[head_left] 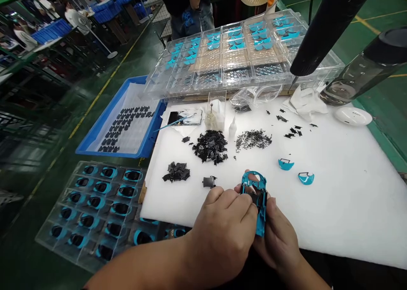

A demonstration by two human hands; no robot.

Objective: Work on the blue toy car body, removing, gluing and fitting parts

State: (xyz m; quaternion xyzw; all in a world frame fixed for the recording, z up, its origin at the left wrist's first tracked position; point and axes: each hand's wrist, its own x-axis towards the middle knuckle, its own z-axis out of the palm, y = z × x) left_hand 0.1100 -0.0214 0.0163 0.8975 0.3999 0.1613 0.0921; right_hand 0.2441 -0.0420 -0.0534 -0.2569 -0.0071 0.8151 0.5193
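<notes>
A small blue toy car body point(256, 199) with black inner parts sits upside down between both my hands, just above the white foam mat point(333, 196). My left hand point(222, 232) covers its left side with the fingers pressing on it. My right hand point(280, 239) cradles it from below and from the right. A single black plastic part point(209, 181) lies on the mat just left of my left hand. Two loose blue car pieces point(286, 164) point(306, 178) lie to the right.
Piles of black parts point(210, 146) point(177, 171) and small black pins point(253, 139) lie mid-mat, with a glue bottle point(232, 128). A blue bin point(95, 133) and clear trays point(95, 205) point(241, 52) stand left and behind. A person point(187, 6) stands at the back.
</notes>
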